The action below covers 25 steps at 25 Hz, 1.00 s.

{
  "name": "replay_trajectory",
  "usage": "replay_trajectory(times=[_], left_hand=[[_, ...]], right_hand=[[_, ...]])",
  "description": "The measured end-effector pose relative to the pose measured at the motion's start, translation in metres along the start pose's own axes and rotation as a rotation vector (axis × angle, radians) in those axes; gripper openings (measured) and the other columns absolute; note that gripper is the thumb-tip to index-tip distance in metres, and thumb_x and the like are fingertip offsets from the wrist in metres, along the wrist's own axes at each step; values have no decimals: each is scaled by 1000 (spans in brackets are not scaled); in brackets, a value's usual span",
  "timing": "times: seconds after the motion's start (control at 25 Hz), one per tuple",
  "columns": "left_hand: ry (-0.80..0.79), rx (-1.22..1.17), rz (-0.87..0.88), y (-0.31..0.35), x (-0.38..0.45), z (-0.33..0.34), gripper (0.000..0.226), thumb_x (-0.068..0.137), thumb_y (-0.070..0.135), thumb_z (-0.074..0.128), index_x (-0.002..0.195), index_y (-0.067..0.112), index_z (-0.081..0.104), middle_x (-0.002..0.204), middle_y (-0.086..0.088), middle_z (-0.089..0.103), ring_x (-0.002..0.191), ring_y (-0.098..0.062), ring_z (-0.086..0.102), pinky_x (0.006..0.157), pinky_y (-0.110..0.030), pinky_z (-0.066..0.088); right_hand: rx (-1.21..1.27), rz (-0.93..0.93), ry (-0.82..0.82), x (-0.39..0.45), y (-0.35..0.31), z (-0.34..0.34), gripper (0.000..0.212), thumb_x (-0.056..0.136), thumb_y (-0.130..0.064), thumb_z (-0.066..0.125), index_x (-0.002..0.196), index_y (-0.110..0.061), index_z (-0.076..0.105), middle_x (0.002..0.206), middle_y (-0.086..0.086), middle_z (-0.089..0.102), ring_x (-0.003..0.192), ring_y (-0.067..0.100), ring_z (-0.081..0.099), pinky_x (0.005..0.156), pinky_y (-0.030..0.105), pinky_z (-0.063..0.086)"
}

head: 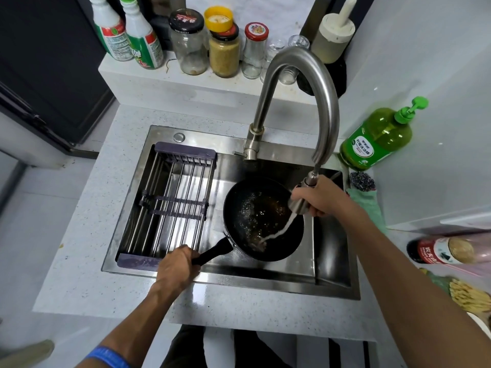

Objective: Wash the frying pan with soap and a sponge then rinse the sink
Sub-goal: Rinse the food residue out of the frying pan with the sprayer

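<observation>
Water runs in a thin white stream from the pull-out spray head (299, 204) into the frying pan (263, 219), landing near the pan's front edge where a patch of residue sits. The pan is inside the sink (333, 274), at its right part, beside the drying rack (170, 205) that spans the left part; it looks tilted a little, probably so the dirty brown water gathers and can be swirled. The left hand (178, 264) has its fingers clenched round the black handle (212, 252), which juts out toward the front left, and this steadies the pan against the push of the stream. The right hand (318, 197) has its fingers wrapped round the spray head, drawn down from the tall curved faucet (300, 83), so the jet can be aimed at chosen spots rather than falling at one place. Bubbles and oily liquid cover the pan's bottom, so by my judgement this is the wetting or first flush, with soaping not yet done. The green soap bottle (377, 139) with its pump stands on the desk (79, 235) at the sink's far right corner, within easy reach of the right hand, and just below it lie a dark scourer (361, 180) and a pale green cloth (368, 205); whether a sponge is among them I cannot tell. Jars and bottles stand on the raised ledge (159, 75) behind the sink, well apart from the work.
</observation>
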<state>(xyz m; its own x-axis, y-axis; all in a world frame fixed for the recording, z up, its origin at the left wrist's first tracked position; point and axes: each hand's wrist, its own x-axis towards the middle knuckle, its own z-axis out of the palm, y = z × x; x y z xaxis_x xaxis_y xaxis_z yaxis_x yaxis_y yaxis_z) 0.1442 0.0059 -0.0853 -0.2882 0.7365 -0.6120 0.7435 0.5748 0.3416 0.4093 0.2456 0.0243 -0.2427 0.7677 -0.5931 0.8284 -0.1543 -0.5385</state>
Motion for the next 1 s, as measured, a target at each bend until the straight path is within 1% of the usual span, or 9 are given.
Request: replay_trajectory(times=[0.16,0.24,0.32,0.44,0.6,0.76,0.88,0.96,1.0], left_hand=[[11,1,4,2,-3,1,4,90,25,66,92,29,66,66,11,58,53,4,50,38,-11,32],[14,31,5,2,-3,2,6,91,26,66,96,28,67,68,11,59,54,4,51,38,-11,31],[16,29,-1,2,-3,3,8,89,26,67,97,28,67,69,11,60,56,4,52,41,-11,29],[17,40,-6,1,0,2,8,88,26,68,95,28,68,69,11,61,58,3,54,44,-11,29],[15,43,-9,1,0,3,2,89,27,67,91,29,67,68,11,61,57,4,54,44,-11,29],[20,43,1,3,-1,1,5,90,29,67,94,29,68,69,13,58,58,5,50,45,-11,28],[50,56,19,7,-7,2,10,92,28,64,102,26,65,75,13,56,63,0,50,52,-14,33],[84,62,14,11,-11,3,12,93,26,63,104,25,65,81,10,58,72,-9,56,64,-21,43],[96,72,4,12,-11,3,12,93,26,62,105,24,65,83,8,59,76,-12,58,69,-24,46]], right_hand=[[30,-37,-79,0,-11,7,40,73,-41,67,79,-2,70,64,24,67,49,27,58,46,28,41],[63,-66,-107,-1,-19,23,33,80,-38,67,78,-6,72,63,24,67,47,23,57,43,24,40],[117,-94,-27,-2,-24,31,25,86,-35,66,75,-13,72,59,17,67,47,18,59,44,24,44],[132,-124,148,6,-19,19,23,83,-34,68,72,-13,70,60,9,68,52,17,62,52,28,48],[14,-156,216,5,-9,15,25,78,-37,67,70,-13,67,62,5,67,59,20,64,61,34,50],[-100,-110,443,-12,-3,36,36,78,-41,67,55,-18,55,56,-3,61,58,13,58,57,27,38],[257,-186,456,-15,-2,34,14,83,-25,70,72,-16,68,65,10,66,57,12,61,62,27,48],[463,-248,413,-21,-16,26,18,88,-11,69,82,6,68,74,25,65,59,11,57,61,20,49],[494,-273,409,-22,-25,21,23,88,-11,69,83,11,65,72,25,63,58,11,55,59,20,48]])
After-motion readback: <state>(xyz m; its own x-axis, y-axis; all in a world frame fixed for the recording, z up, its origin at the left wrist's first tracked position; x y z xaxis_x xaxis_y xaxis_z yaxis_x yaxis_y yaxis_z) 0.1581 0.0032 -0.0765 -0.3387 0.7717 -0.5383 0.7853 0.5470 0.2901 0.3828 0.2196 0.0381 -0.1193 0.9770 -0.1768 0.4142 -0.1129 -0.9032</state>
